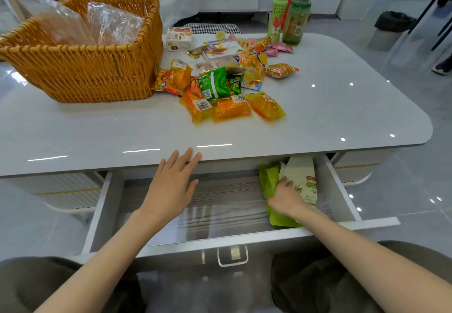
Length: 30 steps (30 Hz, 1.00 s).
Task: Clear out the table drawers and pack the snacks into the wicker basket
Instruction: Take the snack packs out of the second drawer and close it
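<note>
The drawer (102, 205) under the white table (97, 131) is pulled out toward me. In its right end lie a cream bottle (302, 178) and a green packet (269, 178). My right hand (285, 199) lies on them, fingers curled on the bottle's side. My left hand (171, 185) hovers flat over the drawer, fingers spread, fingertips touching the table edge. The wicker basket (85, 73) stands on the table's far left, with clear plastic bags (112, 23) in it. A pile of snack packets (220, 85) lies beside it.
Two green drink bottles (288, 19) stand at the table's far edge beside small boxes (178, 38). The rest of the drawer bottom shows bare wood grain. A handle (232, 255) sits on the drawer front, between my knees. A black bin (391, 23) stands on the floor at right.
</note>
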Each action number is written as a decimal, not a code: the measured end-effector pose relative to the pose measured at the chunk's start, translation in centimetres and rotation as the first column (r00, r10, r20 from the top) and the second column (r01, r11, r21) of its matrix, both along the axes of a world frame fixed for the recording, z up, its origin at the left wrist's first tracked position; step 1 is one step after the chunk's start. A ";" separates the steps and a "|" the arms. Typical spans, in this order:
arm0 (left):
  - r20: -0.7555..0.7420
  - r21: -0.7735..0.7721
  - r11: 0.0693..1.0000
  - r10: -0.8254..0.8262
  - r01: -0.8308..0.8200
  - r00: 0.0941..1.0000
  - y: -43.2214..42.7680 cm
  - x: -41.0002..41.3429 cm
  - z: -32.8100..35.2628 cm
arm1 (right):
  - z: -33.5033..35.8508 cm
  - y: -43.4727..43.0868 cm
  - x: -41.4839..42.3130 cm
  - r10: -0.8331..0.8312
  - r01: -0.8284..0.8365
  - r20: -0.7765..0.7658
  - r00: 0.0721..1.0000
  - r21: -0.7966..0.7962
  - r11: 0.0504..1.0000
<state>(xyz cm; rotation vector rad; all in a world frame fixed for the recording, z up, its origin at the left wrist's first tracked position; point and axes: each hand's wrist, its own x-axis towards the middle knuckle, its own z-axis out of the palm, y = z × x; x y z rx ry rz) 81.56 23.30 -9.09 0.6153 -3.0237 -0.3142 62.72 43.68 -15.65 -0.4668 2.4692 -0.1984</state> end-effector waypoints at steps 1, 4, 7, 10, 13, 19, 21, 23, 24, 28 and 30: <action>-0.002 -0.001 1.000 -0.005 0.005 1.000 -0.1 0.0 0.0 | -0.2 0.1 0.0 0.011 -0.011 -0.007 1.000 0.014 1.000; -0.013 -0.015 1.000 -0.002 0.002 1.000 0.1 -0.1 -0.1 | -0.1 0.2 0.4 0.125 -0.122 -0.073 0.990 0.039 0.992; -0.006 0.005 1.000 0.015 -0.015 1.000 0.3 -0.3 0.1 | 0.5 0.6 0.8 0.253 -0.253 -0.136 0.958 0.013 0.967; -0.010 0.060 0.998 0.021 -0.021 1.000 0.4 -0.2 0.5 | 0.9 1.0 0.8 0.315 -0.323 -0.119 0.941 -0.052 0.945; -0.044 0.129 0.992 0.019 -0.013 0.999 0.8 0.2 0.8 | 2.2 1.2 1.6 0.398 -0.406 -0.084 0.913 -0.097 0.909; -0.017 0.283 0.944 -0.172 0.170 0.985 0.8 1.3 1.3 | 6.5 0.3 3.9 0.624 -0.668 -0.261 0.737 -0.139 0.731; 0.020 0.323 0.921 -0.238 0.219 0.971 0.6 1.6 1.7 | 7.7 -0.3 4.8 0.703 -0.777 -0.355 0.616 -0.128 0.616; 0.044 0.351 0.905 -0.273 0.241 0.961 0.3 2.0 2.3 | 8.8 -0.8 5.7 0.722 -0.865 -0.509 0.469 -0.099 0.491; 0.038 0.376 0.894 -0.277 0.243 0.960 0.2 2.2 2.8 | 9.2 -0.8 5.9 0.692 -0.885 -0.584 0.424 -0.104 0.454; -0.174 0.398 0.879 -0.207 0.261 0.963 -0.5 2.7 5.7 | 10.7 -0.7 6.3 0.509 -0.881 -0.747 0.428 -0.219 0.419; -0.307 0.289 0.913 -0.196 0.287 0.932 -0.4 2.8 7.5 | 11.4 -0.7 6.6 0.431 -0.877 -0.787 0.441 -0.275 0.395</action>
